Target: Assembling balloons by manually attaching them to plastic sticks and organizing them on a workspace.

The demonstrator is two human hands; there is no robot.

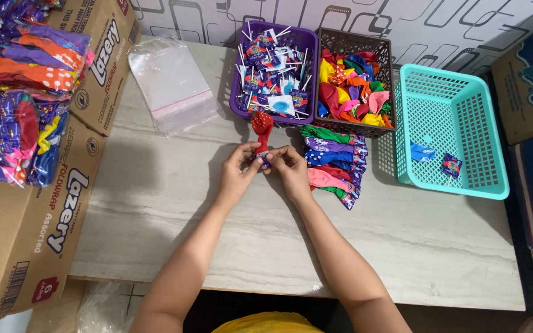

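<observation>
Grip is kept firm at the neck of the red balloon, pinched over the worktop by both hands, left and right, closed on it just before the purple basket, while the small wrapped sweet at the fingertips is held steady against it.

You have three baskets beyond the table: one purple, one brown, one teal. Left of the table stand two cardboard boxes. The teal basket holds two small packets.
</observation>
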